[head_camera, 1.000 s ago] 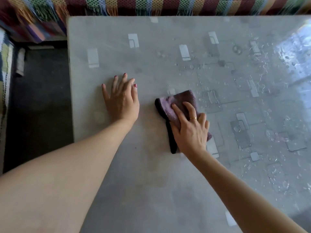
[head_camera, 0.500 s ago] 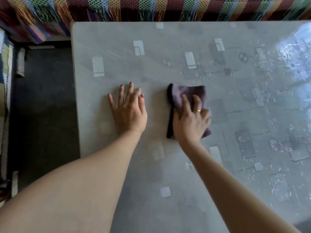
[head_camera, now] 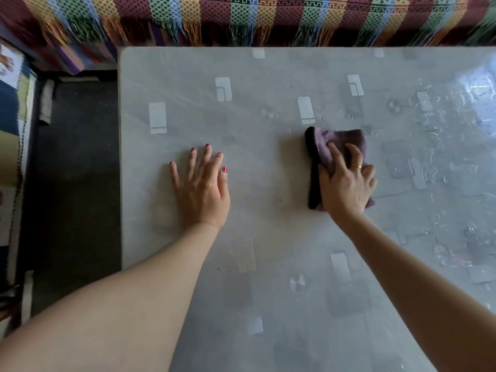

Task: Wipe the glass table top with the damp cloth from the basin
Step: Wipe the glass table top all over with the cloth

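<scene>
- Pressing down on the folded purple terry cloth with a black edge [head_camera: 338, 142], the right hand [head_camera: 346, 187] lies flat on top of it, fingers spread over the fabric, not curled round it.
- The left hand [head_camera: 202, 187] rests palm down and open on the grey patterned glass desk [head_camera: 268, 264], well apart from the cloth, holding nothing; it looks like a brace for leaning.
- The cloth sits on the desk a little right of centre, its far half showing beyond the fingertips, its long axis running near to far with the black edge on the left side.
- Water drops and streaks [head_camera: 434, 146] lie to the right and far right of the cloth, so the unwiped stretch lies rightward from the right hand, which is the nearer one to it.
- The surface left of the cloth looks duller and mostly dry; I judge the next stroke wants to sweep right and far.
- A striped fringed woven throw [head_camera: 241, 20] hangs beyond the far edge.
- No basin is in view.
</scene>
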